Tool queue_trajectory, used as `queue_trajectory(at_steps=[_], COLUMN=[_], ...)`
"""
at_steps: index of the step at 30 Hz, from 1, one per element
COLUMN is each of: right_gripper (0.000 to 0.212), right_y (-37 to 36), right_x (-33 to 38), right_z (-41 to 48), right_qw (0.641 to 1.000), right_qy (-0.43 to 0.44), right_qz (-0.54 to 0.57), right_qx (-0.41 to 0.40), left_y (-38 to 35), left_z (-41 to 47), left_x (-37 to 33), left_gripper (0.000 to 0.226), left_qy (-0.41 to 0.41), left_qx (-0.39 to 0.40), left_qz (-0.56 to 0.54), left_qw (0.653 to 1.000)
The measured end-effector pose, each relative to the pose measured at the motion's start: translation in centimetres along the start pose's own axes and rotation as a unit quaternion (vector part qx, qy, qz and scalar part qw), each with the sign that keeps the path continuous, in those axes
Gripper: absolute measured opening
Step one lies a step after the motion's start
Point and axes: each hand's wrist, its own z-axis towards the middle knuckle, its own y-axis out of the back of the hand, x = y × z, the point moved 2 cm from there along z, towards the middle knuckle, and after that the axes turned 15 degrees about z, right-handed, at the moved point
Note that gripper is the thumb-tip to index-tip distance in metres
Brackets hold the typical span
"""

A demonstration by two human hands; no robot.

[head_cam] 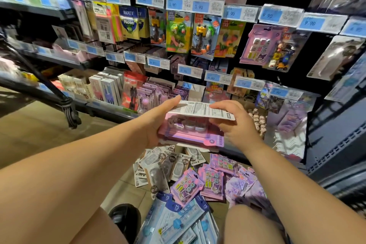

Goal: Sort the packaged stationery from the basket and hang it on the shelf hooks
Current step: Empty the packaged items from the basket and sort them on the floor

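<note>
Both hands, left (158, 123) and right (235, 128), grip pink packs (190, 134).

The left hand (158, 123) grips a stack of pink packs (190, 134) from its 9 o'clock side; the right hand (235, 125) pinches the top pack (202, 110), white printed back up, at 3 o'clock. Loose packs (198, 180) lie on the floor (39, 125) at 6 o'clock, hanging goods (179, 31) at 12

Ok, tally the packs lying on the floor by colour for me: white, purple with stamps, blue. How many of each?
white packs: at least 6
purple stamp packs: 3 face up
blue packs marked 15: at least 3
Total: at least 12. The piles overlap, so more may be hidden underneath.
</note>
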Motion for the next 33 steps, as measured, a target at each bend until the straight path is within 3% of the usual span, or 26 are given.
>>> queue_trajectory(at_steps=[3,5,7,10,14,19,26,33], right_gripper=[0.005,0.032,0.039,0.053,0.023,0.01,0.009,0.017], right_y=[-0.3,-0.3,-0.3,-0.6,-0.1,1.4,3.1,1.0], right_x=[0.0,0.0,-0.6,-1.3,-1.5,-1.2,-0.4,-6.1], right_z=[0.2,0.4,0.6,0.8,1.0,1.1,0.7,-2.8], right_qw=[0.993,0.986,0.981,0.964,0.922,0.863,0.847,0.832], right_qy=[-0.053,-0.085,-0.11,-0.128,-0.157,-0.18,-0.222,-0.381], right_qz=[0.066,0.075,0.087,0.163,0.245,0.353,0.36,0.24], right_qx=[-0.083,-0.118,-0.135,-0.167,-0.256,-0.313,-0.322,-0.323], left_y=[-0.2,-0.3,-0.7,-1.0,-1.2,-0.6,0.9,4.1], left_z=[0.1,0.1,0.5,0.6,1.2,1.7,1.4,1.1], left_x=[0.5,0.5,0.4,0.1,0.0,-0.1,-1.7,-0.7], left_gripper=[0.083,0.079,0.078,0.047,0.032,0.034,0.031,0.023], left_qy=[0.001,0.007,0.037,0.035,0.025,0.015,-0.019,-0.014], left_qx=[-0.02,-0.032,-0.014,-0.012,-0.017,-0.066,-0.132,-0.216], left_qz=[0.016,0.032,0.027,0.023,0.002,-0.026,-0.084,-0.15], left_qw=[1.0,0.999,0.999,0.999,1.0,0.997,0.988,0.965])
